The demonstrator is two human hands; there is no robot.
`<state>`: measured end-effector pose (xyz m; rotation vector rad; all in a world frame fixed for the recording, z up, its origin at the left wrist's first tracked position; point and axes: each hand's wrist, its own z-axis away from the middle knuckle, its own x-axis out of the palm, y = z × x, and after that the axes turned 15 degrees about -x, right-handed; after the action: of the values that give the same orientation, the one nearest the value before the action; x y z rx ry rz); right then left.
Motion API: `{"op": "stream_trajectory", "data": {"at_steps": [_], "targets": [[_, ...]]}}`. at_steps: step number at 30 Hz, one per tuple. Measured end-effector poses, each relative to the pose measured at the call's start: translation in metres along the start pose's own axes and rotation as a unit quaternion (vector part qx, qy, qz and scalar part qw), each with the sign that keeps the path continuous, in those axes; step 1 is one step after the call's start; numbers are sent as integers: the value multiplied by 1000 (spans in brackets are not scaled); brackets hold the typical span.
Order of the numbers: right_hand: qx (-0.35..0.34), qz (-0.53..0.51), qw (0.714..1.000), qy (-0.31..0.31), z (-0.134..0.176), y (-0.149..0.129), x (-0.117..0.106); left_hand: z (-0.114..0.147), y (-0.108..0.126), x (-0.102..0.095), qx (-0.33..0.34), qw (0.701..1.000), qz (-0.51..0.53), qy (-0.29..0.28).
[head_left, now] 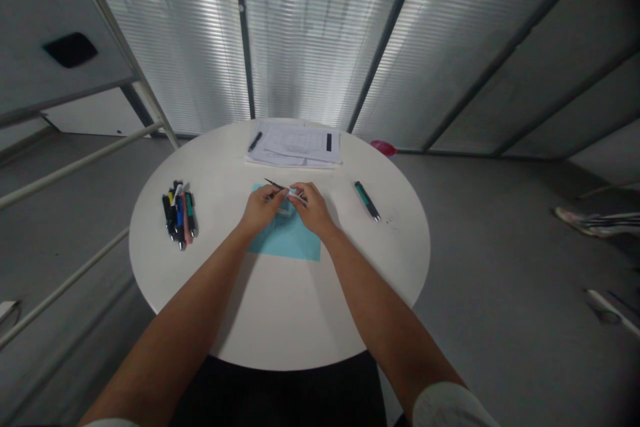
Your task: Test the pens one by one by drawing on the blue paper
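Both hands work close together at the bench (280, 320)! The left hand (263, 208) has its grip pinched on a slender dark piece (273, 183), the right hand (313, 209) its grip clasped on a small pale piece (294, 194), both pieces over the blue sheet (290, 243). Bunched pens (180, 219) lie left, a green-and-black pen (367, 201) right, papers (300, 145) beyond.

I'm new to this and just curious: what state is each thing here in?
Left hand: pinched shut on a thin dark piece
Right hand: pinched shut on a small pale piece
Blue sheet: flat, partly hidden
Pens: lying bunched together
Green-and-black pen: lying apart
Papers: stacked, overlapping
Black pen: lying on the papers
Blinds: lowered
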<state>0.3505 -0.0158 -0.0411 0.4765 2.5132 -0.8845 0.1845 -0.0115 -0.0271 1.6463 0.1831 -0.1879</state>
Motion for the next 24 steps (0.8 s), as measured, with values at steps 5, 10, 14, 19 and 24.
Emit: {"op": "stream_trajectory", "data": {"at_steps": [5, 10, 14, 19, 24], "targets": [[4, 5, 1000, 28, 0, 1, 1, 0, 0, -3, 32, 997, -63, 14], [27, 30, 995, 97, -1, 5, -1, 0, -7, -10, 36, 956, -288, 50], [30, 37, 990, 131, -1, 7, -2, 0, -13, -11, -7, 926, -373, 60], [45, 39, 992, 113, 0, 6, -2, 2, -9, -11, -4, 921, -387, 49], [56, 41, 991, 115, 0, 3, -3, 1, -8, -19, -1, 931, -365, 19]]}}
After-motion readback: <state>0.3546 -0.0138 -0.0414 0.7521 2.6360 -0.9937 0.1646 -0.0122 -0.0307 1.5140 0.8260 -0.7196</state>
